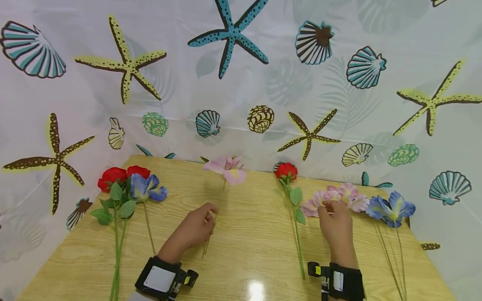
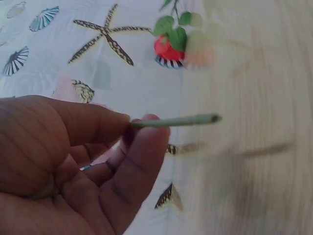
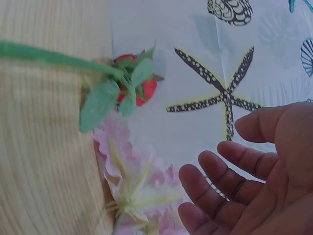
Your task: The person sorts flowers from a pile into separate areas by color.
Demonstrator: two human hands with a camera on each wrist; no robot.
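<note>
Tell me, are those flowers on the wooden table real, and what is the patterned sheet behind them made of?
Pink flower with thin green stem, pinched by the left hand: likely fabric petals on a plastic or wire stem; the stem end looks cleanly cut, uniformly pale green.
Light wood-grain table: probably glossy laminate, given the bright glare spot.
Seashell-and-starfish sheet: seemingly thin plastic or cloth; fold creases show.

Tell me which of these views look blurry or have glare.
Head view: sharp but wide-angle bent, with a white glare spot on the pale wooden table. Left wrist view: motion-smeared table and red rose, while the left hand pinching the thin green stem stays fairly clear. Right wrist view: soft pale pink flowers, right hand sharper.
</note>
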